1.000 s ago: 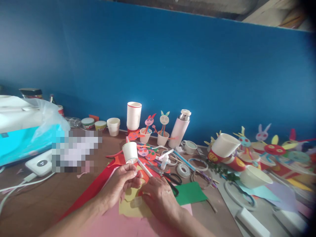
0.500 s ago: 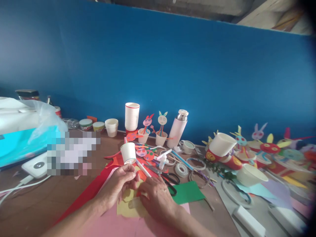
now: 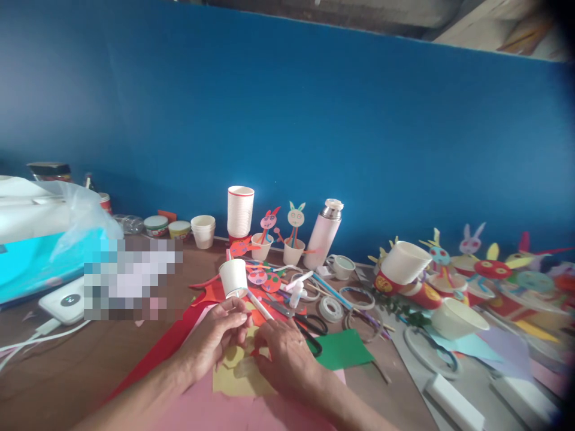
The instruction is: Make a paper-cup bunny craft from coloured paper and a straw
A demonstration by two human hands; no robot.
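My left hand (image 3: 215, 338) is closed, its thumb and fingertips pinched together just in front of a small white paper cup (image 3: 233, 277). Whatever lies in that pinch is too small to make out. Curled over a sheet of yellow paper (image 3: 242, 383), my right hand (image 3: 287, 356) has its fingers bent downward, and their tips are partly hidden. A white pen-like stick (image 3: 260, 305) lies just beyond the right fingers. Beneath both hands spreads pink paper (image 3: 197, 413), with red paper (image 3: 155, 353) along its left side.
Black-handled scissors (image 3: 314, 326), green paper (image 3: 345, 349), a tape roll (image 3: 330, 309) and a small glue bottle (image 3: 296, 294) lie to the right. Behind stand stacked cups (image 3: 240, 212), paper rabbit figures (image 3: 295, 218) and a thermos (image 3: 322, 236). A white power bank (image 3: 65, 299) with cable sits left.
My right fingers have shifted slightly, a little away from the left hand. The left fingertips have moved a little; the cup and other objects stay in place.
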